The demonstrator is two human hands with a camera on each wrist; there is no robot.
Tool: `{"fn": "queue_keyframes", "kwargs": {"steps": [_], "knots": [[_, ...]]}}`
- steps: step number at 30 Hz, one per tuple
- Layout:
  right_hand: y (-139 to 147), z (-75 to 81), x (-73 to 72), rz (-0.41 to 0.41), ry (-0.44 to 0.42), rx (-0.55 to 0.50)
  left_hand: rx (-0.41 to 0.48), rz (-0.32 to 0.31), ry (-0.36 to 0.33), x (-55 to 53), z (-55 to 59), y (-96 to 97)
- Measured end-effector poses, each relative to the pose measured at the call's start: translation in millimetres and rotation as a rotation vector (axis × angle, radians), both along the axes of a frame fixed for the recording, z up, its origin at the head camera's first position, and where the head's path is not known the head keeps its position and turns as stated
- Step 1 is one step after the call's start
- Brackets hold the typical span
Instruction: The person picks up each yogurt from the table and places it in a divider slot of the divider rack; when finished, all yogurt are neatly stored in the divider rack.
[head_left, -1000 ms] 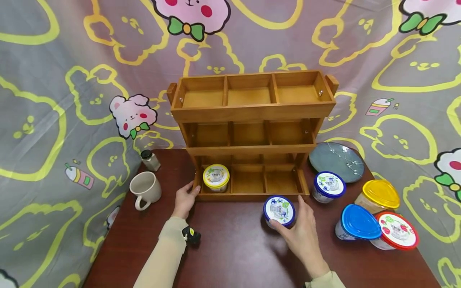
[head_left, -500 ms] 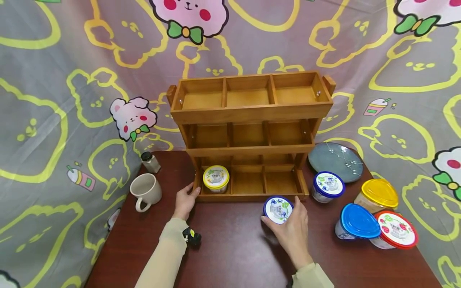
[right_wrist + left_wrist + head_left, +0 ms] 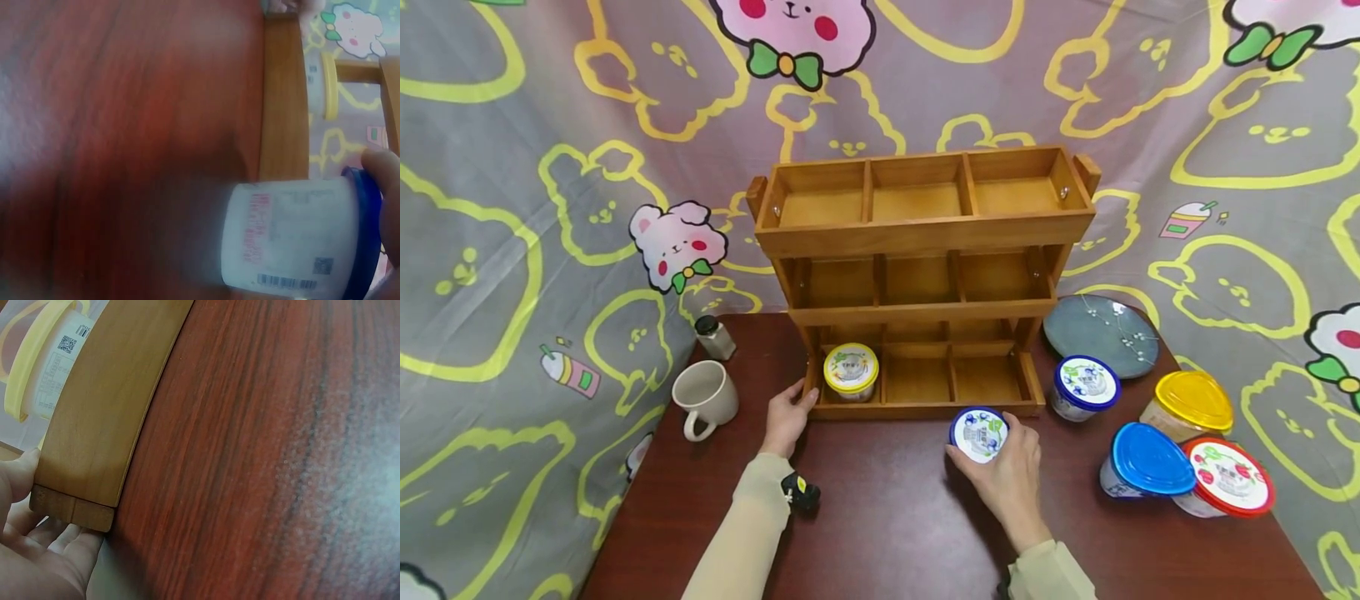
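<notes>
A white tub with a dark blue rim and fruit-printed lid is in my right hand, thumb on one side of it and fingers on the other. In the right wrist view the tub shows a barcode and its shadow falls on the table. My left hand grips the lower left corner of the wooden three-tier rack; the left wrist view shows its thumb on top of the corner and fingers beneath. A yellow-lidded tub sits in the bottom tier's left compartment.
Right of the rack stand another dark-blue-rimmed tub, a yellow-lidded tub, a light-blue-lidded tub and a red-rimmed tub. A blue-grey plate lies behind them. At left are a mug and a black-capped jar.
My right hand has shifted slightly left around the blue-rimmed tub, its thumb now at the tub's left front. The tub itself has barely moved. My left hand keeps its place on the rack.
</notes>
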State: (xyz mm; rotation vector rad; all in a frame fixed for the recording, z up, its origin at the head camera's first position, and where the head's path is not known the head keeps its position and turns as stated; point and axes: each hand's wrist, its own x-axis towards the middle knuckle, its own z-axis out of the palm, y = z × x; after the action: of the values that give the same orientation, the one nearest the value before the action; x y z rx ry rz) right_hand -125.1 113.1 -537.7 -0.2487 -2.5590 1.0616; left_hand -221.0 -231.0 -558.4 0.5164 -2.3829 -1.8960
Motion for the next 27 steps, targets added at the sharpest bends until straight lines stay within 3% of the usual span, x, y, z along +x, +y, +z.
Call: {"fn": "queue_keyframes", "kwargs": {"steps": [11, 21, 27], "knots": [[5, 5.7, -3.9, 0.070, -0.175, 0.006, -0.018, -0.013, 0.006, 0.4, -0.3, -0.1], [8, -7.2, -4.8, 0.056, -0.101, -0.057, -0.007, -0.006, 0.024, 1.0, -0.9, -0.3], [20, -10.2, -5.1, 0.133, -0.103, -0.135, 0.002, -0.014, 0.022, 0.2, -3.6, -0.1]]}}
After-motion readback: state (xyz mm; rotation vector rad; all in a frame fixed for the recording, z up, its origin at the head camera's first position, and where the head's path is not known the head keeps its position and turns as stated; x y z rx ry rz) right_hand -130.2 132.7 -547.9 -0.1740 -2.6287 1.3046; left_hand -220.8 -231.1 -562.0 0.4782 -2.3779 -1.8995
